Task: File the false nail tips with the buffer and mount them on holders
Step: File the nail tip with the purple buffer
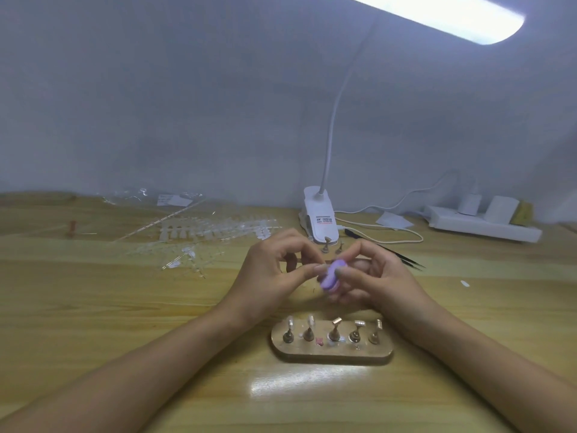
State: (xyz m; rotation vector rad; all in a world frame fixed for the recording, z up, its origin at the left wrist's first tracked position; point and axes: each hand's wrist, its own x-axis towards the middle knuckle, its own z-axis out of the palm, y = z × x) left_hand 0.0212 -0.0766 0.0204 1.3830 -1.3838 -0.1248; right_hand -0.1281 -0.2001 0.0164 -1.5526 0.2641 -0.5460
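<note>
My right hand (374, 276) is gripping the purple buffer (330, 277), thumb on top and fingers curled beneath it, raised off the desk (125, 323). My left hand (271, 270) is meeting it from the other side, thumb and forefinger pinching together right at the buffer's edge; I cannot tell what, if anything, is sitting in that pinch.

Nearest to me, between my two forearms, the oval holder base (331, 356) is lying flat with five holders (334, 331) standing in a row. The two leftmost are carrying something pale on top that looks like nail tips; the other three are showing bare metal heads.

Just beyond my hands, two loose holders (326, 245) are standing near the foot of the lamp clamp (320, 215), and black tweezers (402, 257) are lying to the right. Farther left, clear strips of false nail tips (218, 229) are sprawling across the desk. At the back right, a white power strip (484, 228) is resting against the wall, and the lamp head (452, 17) is glowing overhead.
</note>
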